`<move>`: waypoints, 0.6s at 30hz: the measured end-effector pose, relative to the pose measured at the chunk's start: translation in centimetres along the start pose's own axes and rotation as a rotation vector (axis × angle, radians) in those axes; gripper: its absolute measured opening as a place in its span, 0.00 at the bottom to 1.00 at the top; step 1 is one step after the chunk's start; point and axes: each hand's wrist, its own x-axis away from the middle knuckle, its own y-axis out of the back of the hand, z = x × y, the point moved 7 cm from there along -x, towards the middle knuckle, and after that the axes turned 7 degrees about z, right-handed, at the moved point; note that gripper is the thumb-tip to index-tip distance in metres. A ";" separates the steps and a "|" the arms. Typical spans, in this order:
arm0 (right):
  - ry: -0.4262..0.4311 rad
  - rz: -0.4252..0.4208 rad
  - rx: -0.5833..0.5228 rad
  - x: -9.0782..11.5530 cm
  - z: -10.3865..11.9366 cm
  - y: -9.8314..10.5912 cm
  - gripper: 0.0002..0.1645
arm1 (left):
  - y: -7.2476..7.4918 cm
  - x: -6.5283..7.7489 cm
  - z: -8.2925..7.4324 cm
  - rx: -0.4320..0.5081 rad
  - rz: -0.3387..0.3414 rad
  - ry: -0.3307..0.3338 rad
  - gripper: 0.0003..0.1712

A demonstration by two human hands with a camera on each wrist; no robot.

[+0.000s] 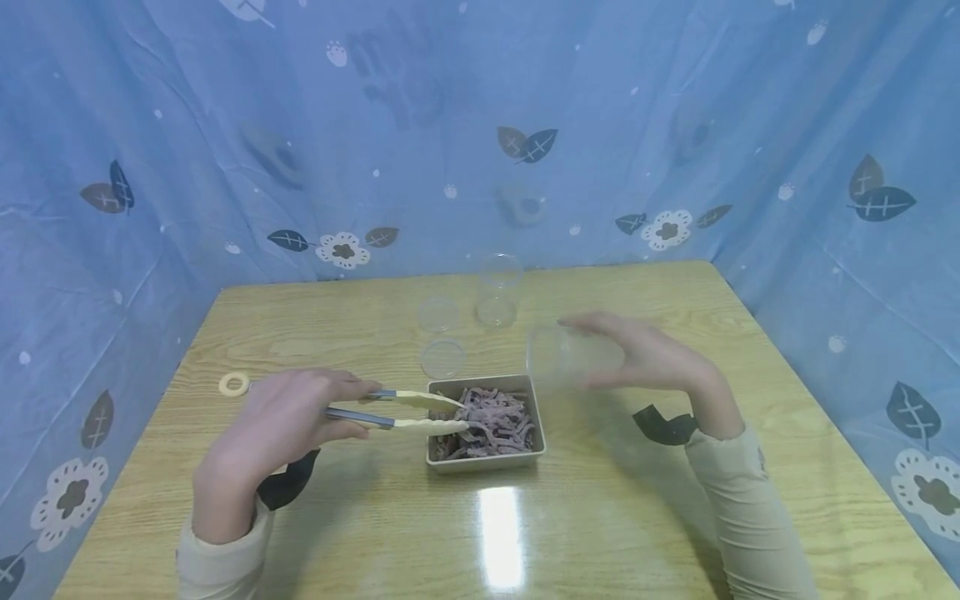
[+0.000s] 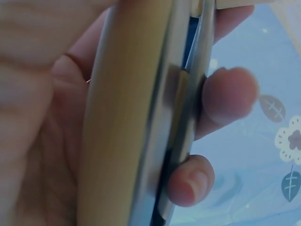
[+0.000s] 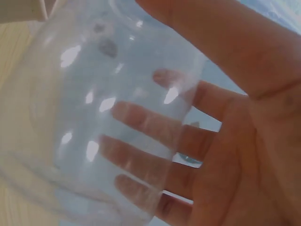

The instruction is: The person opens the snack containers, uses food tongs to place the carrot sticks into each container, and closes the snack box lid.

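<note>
My left hand [image 1: 288, 417] grips a pair of tongs [image 2: 127, 113] with metal arms and cream-coloured tips. The tongs' tips are slightly apart over a pale rectangular box [image 1: 487, 465] of purplish-grey strips [image 1: 498, 421]. A cream ring at the tongs' tail end sticks out to the left of the hand. Right of the box, my right hand [image 1: 652, 354] holds a clear jar [image 3: 108, 122] tilted on its side, thumb on one side and fingers spread along the other. The jar's left end is close to the box's back right corner.
Behind the box, two clear round lids [image 1: 442, 358] lie on the wooden table [image 1: 360, 325]. Another clear jar [image 1: 497, 296] stands upright farther back. A blue patterned curtain [image 1: 450, 142] hangs behind the table and along both sides.
</note>
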 end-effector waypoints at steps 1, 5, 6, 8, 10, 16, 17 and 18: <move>0.003 0.013 0.011 0.0 0.2 -0.1 0.48 | 0.0 0.0 0.0 -0.001 -0.002 -0.002 0.24; 0.031 0.047 0.055 0.0 1.2 -0.4 0.46 | 0.2 0.1 0.2 0.004 -0.014 -0.018 0.24; 0.037 0.055 0.066 0.0 1.5 -0.5 0.46 | 0.2 0.1 0.2 0.004 -0.019 -0.025 0.24; 0.040 0.066 0.084 0.0 1.9 -0.7 0.46 | 0.4 0.2 0.2 0.011 -0.029 -0.032 0.24; 0.036 0.076 0.098 0.1 2.4 -1.0 0.46 | 0.5 0.3 0.2 0.017 -0.038 -0.042 0.24; 0.049 0.097 0.139 -0.3 3.8 -1.8 0.47 | 0.6 0.1 0.1 0.021 -0.066 -0.073 0.24; 0.053 0.100 0.148 -0.3 4.0 -2.0 0.47 | 0.6 0.1 0.1 0.018 -0.073 -0.078 0.24; 0.056 0.104 0.154 -0.4 4.2 -2.1 0.47 | 0.7 0.1 0.0 0.016 -0.078 -0.081 0.24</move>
